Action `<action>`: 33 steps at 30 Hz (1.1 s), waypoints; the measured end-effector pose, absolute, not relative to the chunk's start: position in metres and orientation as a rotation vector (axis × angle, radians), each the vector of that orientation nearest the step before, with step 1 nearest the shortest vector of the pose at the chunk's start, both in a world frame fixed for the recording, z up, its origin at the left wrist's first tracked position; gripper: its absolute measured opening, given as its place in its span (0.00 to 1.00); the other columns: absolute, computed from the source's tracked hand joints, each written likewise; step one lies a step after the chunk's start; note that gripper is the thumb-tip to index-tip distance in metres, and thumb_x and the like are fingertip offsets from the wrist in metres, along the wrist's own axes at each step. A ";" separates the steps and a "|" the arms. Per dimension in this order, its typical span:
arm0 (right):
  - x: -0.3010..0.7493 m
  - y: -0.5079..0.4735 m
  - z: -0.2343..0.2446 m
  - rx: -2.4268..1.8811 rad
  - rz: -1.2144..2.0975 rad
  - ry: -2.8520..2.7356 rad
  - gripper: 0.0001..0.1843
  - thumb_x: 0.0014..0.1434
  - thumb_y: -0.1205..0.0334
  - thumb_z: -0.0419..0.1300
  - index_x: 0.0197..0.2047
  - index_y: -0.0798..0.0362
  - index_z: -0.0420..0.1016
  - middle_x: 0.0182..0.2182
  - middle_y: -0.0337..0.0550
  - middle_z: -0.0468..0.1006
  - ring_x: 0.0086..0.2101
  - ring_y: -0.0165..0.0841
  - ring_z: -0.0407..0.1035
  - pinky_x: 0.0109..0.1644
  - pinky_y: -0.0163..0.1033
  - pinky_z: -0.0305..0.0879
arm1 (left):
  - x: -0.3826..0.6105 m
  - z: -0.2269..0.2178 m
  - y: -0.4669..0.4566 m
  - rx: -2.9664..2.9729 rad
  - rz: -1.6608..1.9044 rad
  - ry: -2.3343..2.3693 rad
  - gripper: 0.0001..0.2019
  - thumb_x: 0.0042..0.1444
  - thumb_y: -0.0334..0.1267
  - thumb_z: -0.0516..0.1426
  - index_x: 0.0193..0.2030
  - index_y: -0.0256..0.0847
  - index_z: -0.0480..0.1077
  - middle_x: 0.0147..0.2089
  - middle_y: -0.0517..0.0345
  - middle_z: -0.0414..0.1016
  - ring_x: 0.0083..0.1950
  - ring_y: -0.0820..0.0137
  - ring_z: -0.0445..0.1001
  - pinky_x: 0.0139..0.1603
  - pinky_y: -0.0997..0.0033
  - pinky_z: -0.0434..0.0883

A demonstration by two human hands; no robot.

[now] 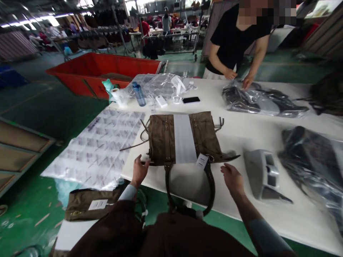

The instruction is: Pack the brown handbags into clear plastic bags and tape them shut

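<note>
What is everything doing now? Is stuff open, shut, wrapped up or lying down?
Left hand, touching the bag's corner
Right hand, open, beside the bag
Olive canvas tote bag, lying flat, handles over table edge
Blue water bottle, standing, capped
Phone, flat, screen dark
Dark bag, wrapped in clear plastic

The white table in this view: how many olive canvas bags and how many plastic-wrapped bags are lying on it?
Olive canvas bags: 2, the tote and the one at the near left
Plastic-wrapped bags: 2, one by a co-worker's hands and one at the right
Total: 4
</note>
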State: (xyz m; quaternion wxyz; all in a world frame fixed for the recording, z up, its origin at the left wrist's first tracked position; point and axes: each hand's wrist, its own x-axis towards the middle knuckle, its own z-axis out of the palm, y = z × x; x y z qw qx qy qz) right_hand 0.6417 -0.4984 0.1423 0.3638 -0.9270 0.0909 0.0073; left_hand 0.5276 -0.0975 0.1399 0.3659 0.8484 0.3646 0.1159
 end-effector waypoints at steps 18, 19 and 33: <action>0.693 -0.447 0.163 -2.592 0.289 -1.268 0.11 0.60 0.64 0.50 0.36 0.52 0.74 0.40 0.46 0.74 0.44 0.39 0.66 0.48 0.45 0.61 | 0.570 0.087 -0.136 2.769 0.257 0.806 0.32 0.58 0.48 0.51 0.65 0.36 0.50 0.66 0.41 0.54 0.62 0.53 0.59 0.57 0.48 0.61; 0.700 -0.444 0.165 -2.531 0.303 -1.195 0.12 0.61 0.62 0.50 0.32 0.52 0.74 0.37 0.46 0.75 0.42 0.38 0.67 0.47 0.44 0.62 | 0.570 0.086 -0.136 2.767 0.261 0.803 0.32 0.58 0.48 0.51 0.65 0.36 0.50 0.66 0.41 0.54 0.62 0.53 0.59 0.57 0.48 0.61; 0.779 -0.405 0.131 -1.926 0.710 0.266 0.14 0.54 0.53 0.54 0.32 0.56 0.70 0.25 0.49 0.77 0.26 0.36 0.72 0.30 0.41 0.71 | 0.569 0.094 -0.137 2.684 0.200 0.835 0.33 0.56 0.47 0.53 0.65 0.39 0.50 0.66 0.43 0.54 0.64 0.57 0.56 0.60 0.52 0.59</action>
